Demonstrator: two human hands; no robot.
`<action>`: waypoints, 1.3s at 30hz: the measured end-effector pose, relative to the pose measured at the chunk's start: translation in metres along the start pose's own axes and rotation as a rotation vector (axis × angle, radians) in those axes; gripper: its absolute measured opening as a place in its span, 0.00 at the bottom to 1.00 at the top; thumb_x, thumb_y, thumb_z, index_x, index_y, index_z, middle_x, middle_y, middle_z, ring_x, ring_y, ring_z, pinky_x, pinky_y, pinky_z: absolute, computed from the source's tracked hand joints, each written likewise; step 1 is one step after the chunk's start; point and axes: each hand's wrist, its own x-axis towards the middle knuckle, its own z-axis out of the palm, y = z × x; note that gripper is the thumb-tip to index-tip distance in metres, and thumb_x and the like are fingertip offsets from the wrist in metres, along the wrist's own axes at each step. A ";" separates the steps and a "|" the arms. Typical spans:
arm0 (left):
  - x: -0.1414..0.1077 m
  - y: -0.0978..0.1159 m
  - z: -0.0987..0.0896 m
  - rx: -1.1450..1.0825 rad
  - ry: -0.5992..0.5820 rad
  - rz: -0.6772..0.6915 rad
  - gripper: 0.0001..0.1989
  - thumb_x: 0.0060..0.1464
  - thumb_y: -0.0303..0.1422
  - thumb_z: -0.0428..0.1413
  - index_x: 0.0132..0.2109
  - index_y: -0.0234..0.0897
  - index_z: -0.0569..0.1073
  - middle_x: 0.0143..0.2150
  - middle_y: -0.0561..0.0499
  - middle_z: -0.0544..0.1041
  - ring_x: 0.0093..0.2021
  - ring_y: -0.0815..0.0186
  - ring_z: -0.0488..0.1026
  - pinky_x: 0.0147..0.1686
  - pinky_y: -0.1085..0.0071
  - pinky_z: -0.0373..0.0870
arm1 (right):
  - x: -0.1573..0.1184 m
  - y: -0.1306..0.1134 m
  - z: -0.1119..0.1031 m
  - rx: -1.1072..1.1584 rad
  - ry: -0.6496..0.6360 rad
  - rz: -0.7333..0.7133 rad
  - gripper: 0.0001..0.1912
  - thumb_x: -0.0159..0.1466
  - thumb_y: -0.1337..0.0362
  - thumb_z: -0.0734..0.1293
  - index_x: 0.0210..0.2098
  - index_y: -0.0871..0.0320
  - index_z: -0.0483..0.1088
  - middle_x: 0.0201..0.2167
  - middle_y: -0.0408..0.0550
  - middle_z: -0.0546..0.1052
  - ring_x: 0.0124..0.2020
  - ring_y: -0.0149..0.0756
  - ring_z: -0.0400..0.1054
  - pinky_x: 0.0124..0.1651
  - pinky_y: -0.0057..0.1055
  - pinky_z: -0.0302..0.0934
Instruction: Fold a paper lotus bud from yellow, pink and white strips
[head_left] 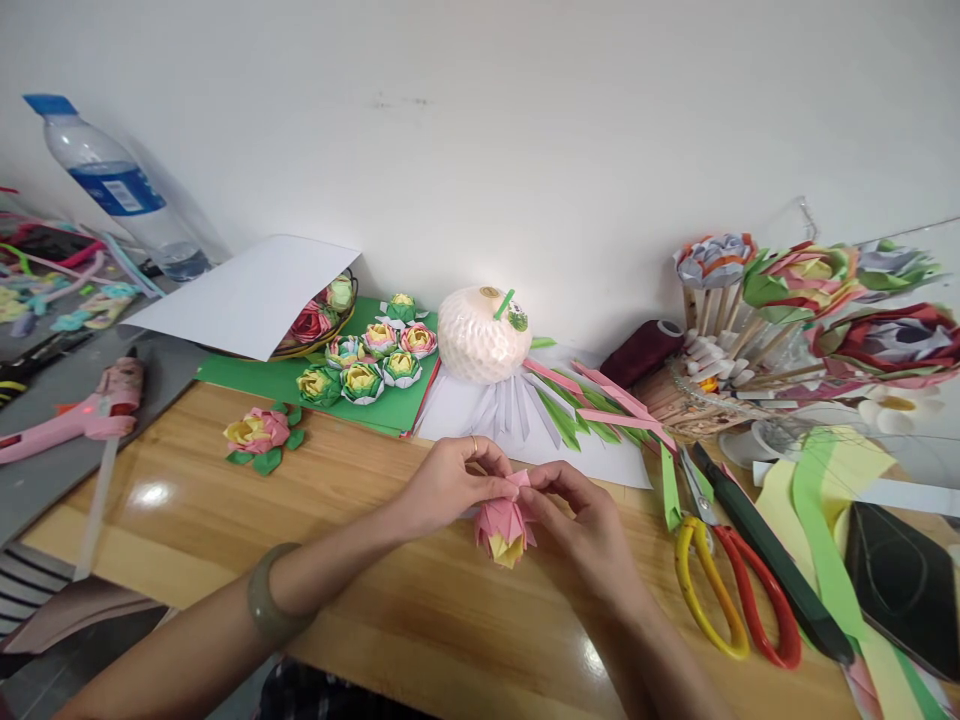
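Between my two hands is a folded paper flower (504, 532), pink outside with yellow inner petals, tilted with its yellow part toward me. My left hand (461, 485) pinches a pink petal at its top edge with thumb and fingertips. From the other side, my right hand (581, 515) pinches the same upper edge, fingertips close to the left ones. Folds under the fingertips are hidden. A finished-looking pink and yellow paper flower with green leaves (262, 437) lies on the wooden table (375, 610) to the left.
Scissors (724, 570) and a dark green cutter (772, 555) lie at right near a black phone (904, 585). Paper strips (555, 400) fan around a white round ornament (484, 335). Small paper flowers (362, 382) sit behind; a pink glue gun (90, 410) and bottle (124, 190) stand left.
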 end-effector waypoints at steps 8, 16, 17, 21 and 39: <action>-0.002 -0.002 0.003 0.182 0.047 0.243 0.03 0.45 0.25 0.56 0.26 0.33 0.74 0.28 0.52 0.69 0.30 0.71 0.67 0.30 0.76 0.63 | -0.004 0.004 0.003 -0.423 0.155 -0.331 0.03 0.58 0.66 0.64 0.28 0.57 0.68 0.24 0.43 0.74 0.26 0.32 0.68 0.30 0.27 0.60; 0.006 -0.003 -0.001 -0.017 -0.055 -0.024 0.07 0.41 0.30 0.60 0.27 0.32 0.70 0.26 0.53 0.72 0.27 0.71 0.69 0.31 0.74 0.65 | -0.004 0.001 0.002 -0.353 0.219 -0.318 0.02 0.58 0.66 0.64 0.30 0.57 0.68 0.26 0.44 0.74 0.27 0.31 0.67 0.30 0.26 0.61; 0.006 -0.004 -0.002 -0.008 -0.058 -0.030 0.07 0.41 0.31 0.60 0.27 0.32 0.70 0.25 0.53 0.72 0.27 0.71 0.68 0.30 0.74 0.65 | -0.002 0.000 0.001 -0.278 0.167 -0.235 0.03 0.58 0.65 0.64 0.30 0.57 0.68 0.26 0.44 0.74 0.27 0.31 0.67 0.30 0.26 0.61; 0.005 -0.005 -0.004 0.070 -0.045 -0.024 0.06 0.41 0.31 0.59 0.26 0.32 0.71 0.24 0.54 0.72 0.26 0.72 0.68 0.28 0.75 0.65 | 0.002 -0.001 -0.001 0.013 -0.053 0.055 0.07 0.57 0.62 0.64 0.30 0.60 0.69 0.26 0.44 0.73 0.26 0.29 0.66 0.28 0.24 0.60; -0.001 -0.004 0.000 0.216 -0.009 -0.053 0.07 0.41 0.34 0.58 0.26 0.34 0.71 0.24 0.53 0.73 0.26 0.68 0.70 0.27 0.75 0.66 | -0.007 0.002 -0.001 -0.469 0.092 -0.262 0.04 0.57 0.68 0.63 0.30 0.57 0.70 0.25 0.43 0.75 0.25 0.28 0.67 0.30 0.23 0.57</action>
